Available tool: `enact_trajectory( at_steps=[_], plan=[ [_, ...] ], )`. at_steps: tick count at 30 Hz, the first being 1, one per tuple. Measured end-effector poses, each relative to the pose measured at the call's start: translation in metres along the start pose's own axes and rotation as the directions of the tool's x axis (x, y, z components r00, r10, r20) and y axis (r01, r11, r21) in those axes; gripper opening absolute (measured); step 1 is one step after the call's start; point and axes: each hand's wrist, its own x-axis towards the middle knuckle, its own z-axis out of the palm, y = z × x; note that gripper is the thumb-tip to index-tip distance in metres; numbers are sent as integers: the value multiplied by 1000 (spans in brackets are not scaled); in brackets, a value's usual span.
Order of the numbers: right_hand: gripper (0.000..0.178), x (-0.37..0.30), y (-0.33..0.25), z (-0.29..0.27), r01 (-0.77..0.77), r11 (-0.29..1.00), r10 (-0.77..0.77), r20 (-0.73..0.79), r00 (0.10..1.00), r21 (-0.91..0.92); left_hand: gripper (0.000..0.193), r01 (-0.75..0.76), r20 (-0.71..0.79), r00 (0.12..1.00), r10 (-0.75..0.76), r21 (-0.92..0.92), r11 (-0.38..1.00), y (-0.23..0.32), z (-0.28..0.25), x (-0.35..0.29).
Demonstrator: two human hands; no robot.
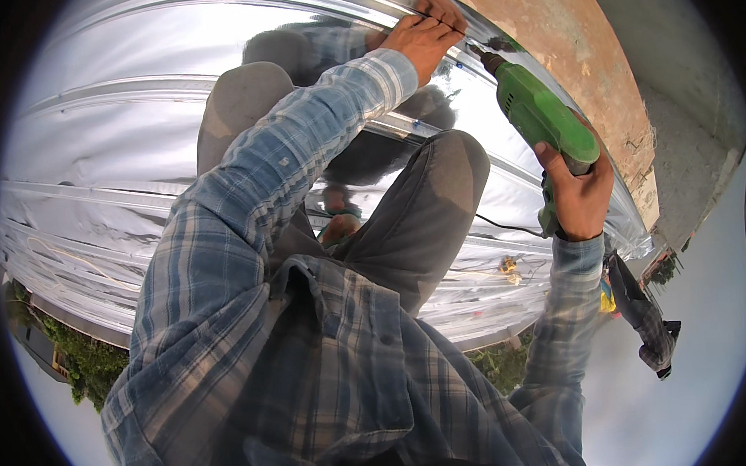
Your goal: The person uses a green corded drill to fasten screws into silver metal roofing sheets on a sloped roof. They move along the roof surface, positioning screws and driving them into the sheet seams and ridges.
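A green corded drill [541, 116] is gripped in my right hand [581, 189], its dark chuck [489, 60] pointing up and left at the metal beside the wall. Close to the drill's tip, my left hand [428, 44] rests at the shiny roofing sheet [139, 134]. Its fingers are drawn together against a raised part of the sheet, and what they pinch, if anything, is too small to make out. The polished metal mirrors this hand and my sleeve. From the drill's handle a thin black cable [508, 226] runs left, behind my knee.
A bare, reddish-brown plastered wall [580, 53] borders the sheet, with grey concrete [689, 115] beyond. Raised ribs [122, 94] cross the roofing. A yellow object [510, 268] lies farther back, near cords. Another person [638, 306] stands at the right; greenery [86, 358] shows past the roof edge.
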Motion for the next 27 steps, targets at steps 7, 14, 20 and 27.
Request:
enact_trajectory(
  at_steps=[7,14,20,27],
  plan=[
    [48,5,-18,-2,-4,993,7,24,1000,-118,57,-58,-67,996,52,-94,994,1,9,-5],
    [47,10,-11,-5,78,986,-72,43,996,-148,52,-155,40,986,161,-125,980,55,55,-57],
    [48,11,-12,-5,59,988,-52,59,997,-140,60,-150,158,977,147,11,989,67,66,-56],
    [47,8,-14,-6,27,994,-23,46,999,-106,62,-177,134,976,170,45,983,65,64,-57]
  ],
)
